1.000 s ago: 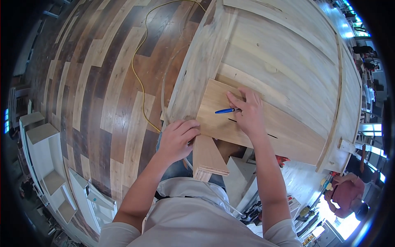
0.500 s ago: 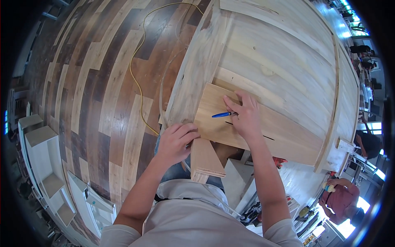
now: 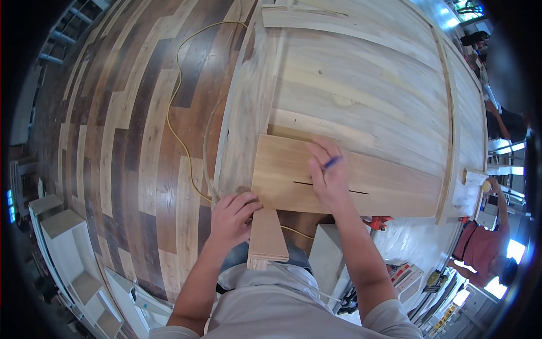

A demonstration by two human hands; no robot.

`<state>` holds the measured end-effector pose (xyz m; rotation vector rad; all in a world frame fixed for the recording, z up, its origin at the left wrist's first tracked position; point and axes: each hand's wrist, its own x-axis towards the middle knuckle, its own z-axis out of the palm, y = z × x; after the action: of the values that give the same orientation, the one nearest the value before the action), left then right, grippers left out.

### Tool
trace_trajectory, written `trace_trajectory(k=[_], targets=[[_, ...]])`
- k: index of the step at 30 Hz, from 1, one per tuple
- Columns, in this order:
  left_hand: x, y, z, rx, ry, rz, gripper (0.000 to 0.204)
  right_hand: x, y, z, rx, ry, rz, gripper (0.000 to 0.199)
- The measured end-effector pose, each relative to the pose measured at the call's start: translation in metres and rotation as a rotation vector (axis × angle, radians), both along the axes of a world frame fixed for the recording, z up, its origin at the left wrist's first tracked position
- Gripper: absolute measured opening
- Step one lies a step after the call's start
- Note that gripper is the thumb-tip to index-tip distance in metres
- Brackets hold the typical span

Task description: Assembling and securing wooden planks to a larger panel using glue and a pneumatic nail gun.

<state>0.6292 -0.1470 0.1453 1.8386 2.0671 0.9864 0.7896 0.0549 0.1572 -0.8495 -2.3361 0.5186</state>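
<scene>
A long, flat light-brown board [image 3: 395, 175] lies across the pale wooden panel, with thin dark lines or slots along it. My right hand [image 3: 330, 183] rests over the board, closed around a blue pen [image 3: 332, 163] that looks blurred. At the board's left near corner, my left hand [image 3: 232, 219] has its fingers curled against the end of a short wooden piece [image 3: 268, 234]. This piece sticks out toward my body from the board's near edge. The left fingertips are partly hidden there.
The large pale wooden panel [image 3: 361, 73] has raised strips along its edges. A yellow cord [image 3: 169, 113] runs over the plank floor [image 3: 141, 130] at left. A red tool [image 3: 379, 222] sits under the board. Pale cabinets [image 3: 68, 243] stand at lower left; a person [image 3: 483, 248] is at right.
The pen has swung in my right hand from pointing left across the board to slanting upward. My left hand stays at the short wooden piece. The whole view has shifted.
</scene>
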Motion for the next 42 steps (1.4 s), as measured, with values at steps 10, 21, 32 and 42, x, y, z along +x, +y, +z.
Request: trace_trajectory(k=[10,21,32,42], targets=[[0.002,0.001,0.000,-0.036,0.004,-0.013,0.032,0.014,-0.018,-0.014,-0.346,-0.071,-0.023,0.015],[0.000,0.001,0.005,-0.050,-0.001,-0.017,0.033,-0.006,-0.009,0.023,-0.720,-0.014,-0.116,0.053],[0.001,0.003,0.002,-0.047,-0.004,0.005,0.030,-0.060,0.042,0.009,-0.926,0.273,0.209,0.038],[0.002,0.003,0.000,-0.034,0.011,0.008,0.028,-0.086,0.045,0.012,-0.821,-0.009,0.146,0.038]])
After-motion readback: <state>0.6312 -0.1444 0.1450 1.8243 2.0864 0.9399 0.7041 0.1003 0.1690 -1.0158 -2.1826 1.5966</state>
